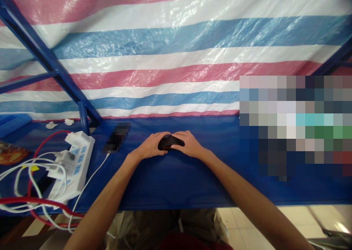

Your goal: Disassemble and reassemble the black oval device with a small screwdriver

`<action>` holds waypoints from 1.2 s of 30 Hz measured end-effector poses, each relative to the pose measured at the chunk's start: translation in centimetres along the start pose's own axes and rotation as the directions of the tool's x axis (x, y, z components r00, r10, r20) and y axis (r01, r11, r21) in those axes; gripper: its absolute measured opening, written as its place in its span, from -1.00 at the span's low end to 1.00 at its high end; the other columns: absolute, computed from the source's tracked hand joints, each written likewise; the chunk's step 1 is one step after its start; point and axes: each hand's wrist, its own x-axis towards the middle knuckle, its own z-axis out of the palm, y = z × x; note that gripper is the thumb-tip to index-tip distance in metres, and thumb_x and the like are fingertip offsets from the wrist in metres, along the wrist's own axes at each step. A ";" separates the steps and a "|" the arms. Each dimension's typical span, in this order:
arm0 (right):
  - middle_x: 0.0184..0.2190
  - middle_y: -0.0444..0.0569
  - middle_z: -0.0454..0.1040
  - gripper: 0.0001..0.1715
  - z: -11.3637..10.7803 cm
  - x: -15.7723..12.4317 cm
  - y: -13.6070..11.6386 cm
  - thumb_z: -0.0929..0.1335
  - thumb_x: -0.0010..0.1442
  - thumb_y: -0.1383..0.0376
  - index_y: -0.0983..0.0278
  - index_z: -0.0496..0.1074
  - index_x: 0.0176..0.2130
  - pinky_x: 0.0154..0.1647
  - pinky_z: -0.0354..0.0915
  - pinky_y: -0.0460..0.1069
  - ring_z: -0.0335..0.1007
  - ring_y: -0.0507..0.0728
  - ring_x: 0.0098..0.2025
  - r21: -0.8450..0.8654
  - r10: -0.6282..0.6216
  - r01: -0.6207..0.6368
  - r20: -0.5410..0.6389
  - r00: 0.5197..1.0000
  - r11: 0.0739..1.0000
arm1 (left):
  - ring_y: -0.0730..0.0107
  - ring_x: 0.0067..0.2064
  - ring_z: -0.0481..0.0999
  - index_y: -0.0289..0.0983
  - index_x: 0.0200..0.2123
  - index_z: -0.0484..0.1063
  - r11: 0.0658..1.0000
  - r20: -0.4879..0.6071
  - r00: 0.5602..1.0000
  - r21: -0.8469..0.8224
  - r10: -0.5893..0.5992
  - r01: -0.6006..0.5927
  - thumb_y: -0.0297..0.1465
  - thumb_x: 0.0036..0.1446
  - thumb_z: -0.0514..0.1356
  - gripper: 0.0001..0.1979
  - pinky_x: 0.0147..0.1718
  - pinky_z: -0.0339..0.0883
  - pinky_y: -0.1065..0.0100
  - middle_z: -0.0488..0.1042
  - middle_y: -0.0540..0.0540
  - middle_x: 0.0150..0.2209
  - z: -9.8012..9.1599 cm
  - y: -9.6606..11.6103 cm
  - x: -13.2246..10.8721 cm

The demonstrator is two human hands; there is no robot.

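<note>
A black computer mouse with a reddish patch low on its side rests at the middle of the blue tabletop. From the left, my left hand grips it, fingers along the far edge and thumb at the near side. My right hand closes on its other end, with the thumb lying across the near right part. Both hands partly cover the mouse, so its ends and underside are hidden.
On the left, a white power strip carries plugs, with tangled white and red cables beside it. A dark, blurred-out phone-like device has a white cable. Blue metal posts and a striped plastic sheet stand behind. Pixelation hides the right side.
</note>
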 end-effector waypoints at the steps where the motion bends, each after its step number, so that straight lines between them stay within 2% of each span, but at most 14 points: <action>1: 0.00 0.12 0.48 -0.50 0.0 0.0 0.0 0.35 0.19 0.08 0.27 0.41 0.05 0.06 0.21 0.13 0.40 0.21 0.03 -0.004 0.009 -0.009 -0.008 1.000 1.000 | 0.06 0.15 0.33 -0.19 0.20 0.16 1.000 -0.004 1.000 -0.001 0.000 0.000 -0.22 0.00 0.30 -0.30 0.13 0.18 0.10 0.31 -0.18 0.16 0.0 0.0 0.0; 7: 0.07 0.12 0.41 -0.51 -0.2 0.0 -0.2 0.28 0.26 0.11 0.25 0.33 0.13 0.12 0.21 0.17 0.32 0.22 0.11 0.002 0.024 -0.024 -0.009 1.000 1.000 | 0.14 0.09 0.37 -0.18 0.18 0.22 0.999 -0.044 0.999 0.027 -0.023 0.024 -0.11 0.19 0.13 -0.46 0.12 0.20 0.13 0.36 -0.15 0.12 0.1 -0.5 0.0; 12: 0.12 0.11 0.33 -0.51 0.0 0.2 -0.1 0.19 0.33 0.17 0.23 0.24 0.20 0.18 0.24 0.13 0.29 0.17 0.14 0.113 0.066 -0.058 -0.065 0.996 0.992 | 0.20 0.07 0.39 -0.21 0.15 0.27 0.995 -0.088 0.996 0.097 -0.019 0.027 -0.21 0.33 -0.06 -0.59 0.09 0.22 0.16 0.41 -0.14 0.07 0.4 -1.1 0.2; 16: 0.12 0.09 0.31 -0.52 0.2 0.2 0.2 0.21 0.32 0.19 0.20 0.24 0.20 0.22 0.22 0.11 0.27 0.15 0.16 0.163 0.083 -0.060 -0.138 0.987 0.985 | 0.21 0.02 0.44 -0.21 0.12 0.30 0.984 -0.154 0.986 0.151 -0.068 0.092 -0.27 0.36 -0.11 -0.63 0.05 0.25 0.17 0.45 -0.13 0.04 0.7 -1.2 0.3; 22: 0.14 0.11 0.28 -0.53 0.5 0.1 0.8 0.21 0.30 0.30 0.21 0.25 0.19 0.24 0.20 0.13 0.24 0.16 0.18 0.133 0.103 -0.083 -0.155 0.983 0.988 | 0.18 -0.10 0.53 -0.15 0.19 0.21 0.959 -0.220 0.953 0.149 -0.206 0.241 -0.24 0.35 -0.11 -0.60 -0.04 0.32 0.19 0.52 -0.10 -0.08 0.8 -1.2 0.5; 28: 0.17 0.13 0.23 -0.57 1.0 0.0 1.3 0.22 0.27 0.35 0.23 0.34 0.11 0.20 0.25 0.16 0.32 0.18 0.11 0.133 0.110 -0.089 -0.155 0.982 0.987 | 0.21 -0.14 0.53 -0.16 0.20 0.17 0.961 -0.264 0.933 0.061 -0.246 0.270 -0.27 0.32 -0.03 -0.59 -0.12 0.35 0.26 0.51 -0.11 -0.10 1.4 -2.0 0.7; 31: 0.17 0.15 0.22 -0.60 1.2 0.0 1.5 0.23 0.26 0.37 0.25 0.38 0.07 0.17 0.28 0.16 0.37 0.18 0.04 0.130 0.115 -0.096 -0.149 0.982 0.987 | 0.22 -0.13 0.49 -0.18 0.18 0.20 0.957 -0.292 0.928 0.106 -0.229 0.270 -0.26 0.30 0.00 -0.59 -0.08 0.33 0.23 0.47 -0.14 -0.07 1.3 -2.1 0.6; 34: 0.15 0.13 0.25 -0.60 1.2 0.0 1.5 0.24 0.24 0.38 0.23 0.39 0.06 0.16 0.29 0.17 0.37 0.18 0.04 0.122 0.108 -0.088 -0.171 0.979 0.989 | 0.13 0.01 0.39 -0.20 0.11 0.27 0.949 -0.383 0.910 0.195 -0.160 0.249 -0.17 0.24 0.09 -0.58 0.00 0.25 0.14 0.40 -0.17 -0.03 0.5 -1.6 0.4; 35: 0.15 0.13 0.26 -0.61 1.2 0.0 1.5 0.24 0.24 0.38 0.22 0.40 0.05 0.15 0.30 0.17 0.37 0.18 0.04 0.116 0.104 -0.083 -0.181 0.978 0.990 | 0.12 0.04 0.35 -0.19 0.06 0.31 0.955 -0.391 0.912 0.204 -0.121 0.214 -0.14 0.21 0.13 -0.59 0.02 0.23 0.13 0.37 -0.17 -0.01 0.2 -1.3 0.4; 36: 0.14 0.13 0.26 -0.62 1.1 0.0 1.5 0.24 0.24 0.37 0.22 0.41 0.04 0.14 0.30 0.17 0.36 0.19 0.04 0.110 0.100 -0.080 -0.191 0.976 0.991 | 0.13 0.06 0.33 -0.19 0.00 0.35 0.971 -0.351 0.934 0.196 -0.063 0.139 -0.12 0.18 0.15 -0.61 0.04 0.22 0.14 0.36 -0.16 0.00 -0.1 -1.0 0.3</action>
